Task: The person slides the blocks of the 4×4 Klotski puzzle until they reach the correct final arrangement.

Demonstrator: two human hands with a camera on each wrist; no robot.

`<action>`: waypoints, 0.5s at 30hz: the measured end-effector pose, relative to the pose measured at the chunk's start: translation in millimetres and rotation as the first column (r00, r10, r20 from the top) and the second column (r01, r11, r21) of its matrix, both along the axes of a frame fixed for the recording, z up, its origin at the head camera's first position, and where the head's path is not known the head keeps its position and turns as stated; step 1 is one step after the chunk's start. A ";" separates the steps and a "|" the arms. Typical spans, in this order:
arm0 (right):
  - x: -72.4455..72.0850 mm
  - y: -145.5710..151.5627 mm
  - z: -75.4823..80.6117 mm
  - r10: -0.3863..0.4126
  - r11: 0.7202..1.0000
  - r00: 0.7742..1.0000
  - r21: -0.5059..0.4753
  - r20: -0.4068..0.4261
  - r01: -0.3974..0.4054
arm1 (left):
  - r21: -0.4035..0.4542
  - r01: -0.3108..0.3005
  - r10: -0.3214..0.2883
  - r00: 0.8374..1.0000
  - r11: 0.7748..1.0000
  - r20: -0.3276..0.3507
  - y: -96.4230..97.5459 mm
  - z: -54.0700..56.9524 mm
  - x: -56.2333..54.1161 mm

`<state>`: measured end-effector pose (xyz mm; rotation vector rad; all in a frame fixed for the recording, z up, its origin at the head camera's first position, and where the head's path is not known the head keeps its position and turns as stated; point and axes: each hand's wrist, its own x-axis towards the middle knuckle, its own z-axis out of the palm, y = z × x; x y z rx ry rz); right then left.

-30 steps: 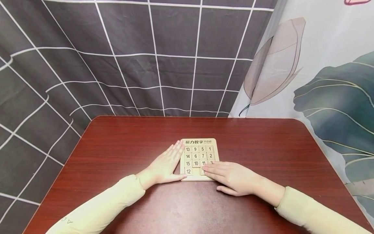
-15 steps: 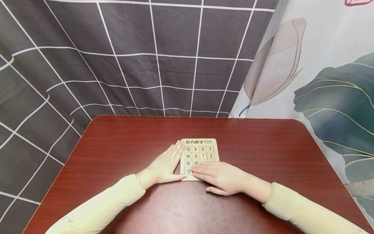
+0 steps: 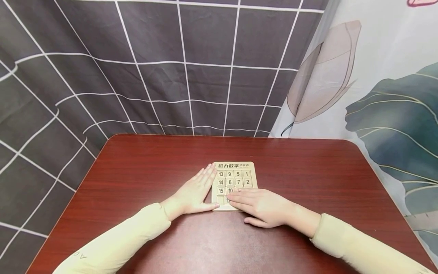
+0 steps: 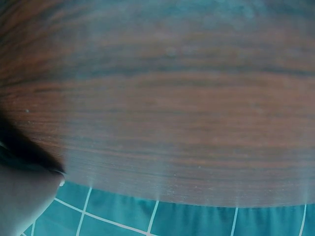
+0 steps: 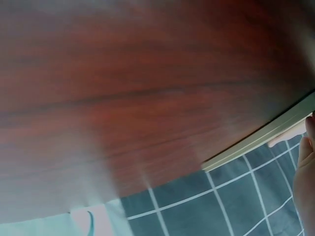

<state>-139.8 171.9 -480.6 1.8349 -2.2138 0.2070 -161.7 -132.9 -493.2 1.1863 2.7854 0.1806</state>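
A pale wooden sliding number puzzle (image 3: pixel 236 166) lies flat on the table, numbered tiles in its frame. My left hand (image 3: pixel 193 192) rests along its left edge, fingers straight and thumb at the bottom left corner. My right hand (image 3: pixel 265 207) lies over the lower right of the puzzle, straight fingertips on a bottom-row tile (image 3: pixel 227 200) that seems to read 12. A bare slot (image 3: pixel 220 200) shows at the bottom left. The hand hides the tiles to the right. In the right wrist view the puzzle's edge (image 5: pixel 256 140) shows beside part of the hand (image 5: pixel 306 182).
The puzzle sits on a dark red wood-grain table (image 3: pixel 154 163) with rounded far corners. Behind the table hangs a dark grey curtain (image 3: pixel 205 83) with white grid lines. To the right is a pale leaf-patterned curtain (image 3: pixel 376 106).
My right hand moved left across the bottom row, then slightly back right. Tile 12 slid right out of the bottom left corner, leaving that slot bare. My left hand stayed in place.
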 end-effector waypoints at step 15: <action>-9.2 -1.0 -2.4 -0.034 0.999 0.999 -0.021 0.019 0.035 | -0.004 0.003 -0.003 1.000 1.000 -0.012 -0.5 -4.3 -1.1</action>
